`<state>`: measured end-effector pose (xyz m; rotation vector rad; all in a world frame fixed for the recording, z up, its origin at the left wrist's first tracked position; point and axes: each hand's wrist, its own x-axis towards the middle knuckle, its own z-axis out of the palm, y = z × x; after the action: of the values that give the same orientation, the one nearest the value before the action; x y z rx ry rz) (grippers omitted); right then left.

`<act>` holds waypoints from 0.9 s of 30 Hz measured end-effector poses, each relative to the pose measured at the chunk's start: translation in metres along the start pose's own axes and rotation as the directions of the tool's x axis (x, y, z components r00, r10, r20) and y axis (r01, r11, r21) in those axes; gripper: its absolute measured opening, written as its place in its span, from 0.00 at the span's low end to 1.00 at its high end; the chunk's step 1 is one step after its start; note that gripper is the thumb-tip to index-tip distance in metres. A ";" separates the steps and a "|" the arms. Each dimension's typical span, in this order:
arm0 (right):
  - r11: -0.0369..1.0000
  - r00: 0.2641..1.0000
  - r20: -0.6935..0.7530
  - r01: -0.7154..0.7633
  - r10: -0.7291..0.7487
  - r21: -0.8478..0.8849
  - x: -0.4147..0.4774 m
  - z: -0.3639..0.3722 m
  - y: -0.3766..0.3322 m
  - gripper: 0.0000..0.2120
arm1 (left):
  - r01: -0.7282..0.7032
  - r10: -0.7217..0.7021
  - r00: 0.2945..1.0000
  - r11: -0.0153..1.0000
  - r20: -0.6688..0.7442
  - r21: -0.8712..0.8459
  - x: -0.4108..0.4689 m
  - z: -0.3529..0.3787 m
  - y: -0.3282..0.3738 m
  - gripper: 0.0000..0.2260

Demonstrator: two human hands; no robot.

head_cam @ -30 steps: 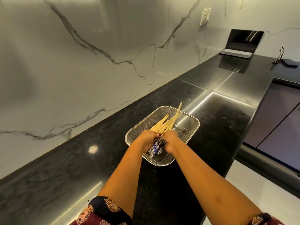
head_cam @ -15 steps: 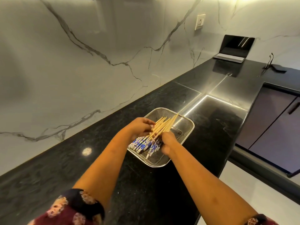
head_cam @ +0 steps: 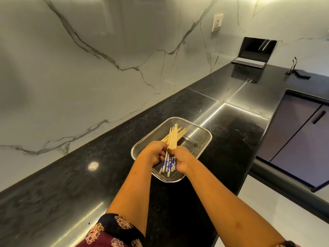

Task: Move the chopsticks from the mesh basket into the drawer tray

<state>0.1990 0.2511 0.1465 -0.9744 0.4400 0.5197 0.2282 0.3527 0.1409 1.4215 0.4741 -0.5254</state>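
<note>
A rectangular steel mesh basket (head_cam: 203, 134) sits on the black stone counter. Over its near half I hold a bundle of wooden chopsticks (head_cam: 173, 138) with blue-and-white patterned ends, tips pointing away from me. My left hand (head_cam: 154, 152) grips the bundle from the left and my right hand (head_cam: 181, 158) from the right, fingers closed around its middle. A few more chopsticks lie flat in the basket behind the bundle. No drawer tray is in view.
The black counter (head_cam: 89, 177) runs along a white marble wall (head_cam: 89, 68) with a socket (head_cam: 217, 22). An open laptop (head_cam: 252, 51) and a dark item (head_cam: 300, 73) lie at the far end. Purple cabinet doors (head_cam: 302, 132) stand to the right, above pale floor.
The bundle was fanned out to the left half a second ago; now both hands have drawn it together, pointing straight away from me. My view has shifted slightly.
</note>
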 end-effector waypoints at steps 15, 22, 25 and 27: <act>0.962 0.964 0.262 0.025 0.048 -0.270 -0.043 -0.027 -0.024 0.13 | -0.116 0.157 0.984 0.927 0.086 -0.356 -0.033 0.019 0.009 0.08; 0.997 0.986 0.160 0.063 -0.054 -0.050 -0.062 -0.051 -0.016 0.22 | -0.264 0.268 0.960 0.785 -0.077 -0.560 -0.052 0.029 0.021 0.06; 0.982 0.989 0.097 0.099 -0.115 0.161 -0.063 -0.055 -0.003 0.26 | -0.298 0.280 0.952 0.740 -0.127 -0.604 -0.057 0.033 0.018 0.05; 0.961 0.988 0.028 0.144 -0.154 0.235 -0.061 -0.053 0.004 0.28 | -0.313 0.290 0.947 0.726 -0.140 -0.612 -0.061 0.038 0.013 0.06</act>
<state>0.1418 0.1941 0.1527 -0.7609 0.3736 0.3444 0.1877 0.3199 0.1912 0.8250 0.3820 -0.0489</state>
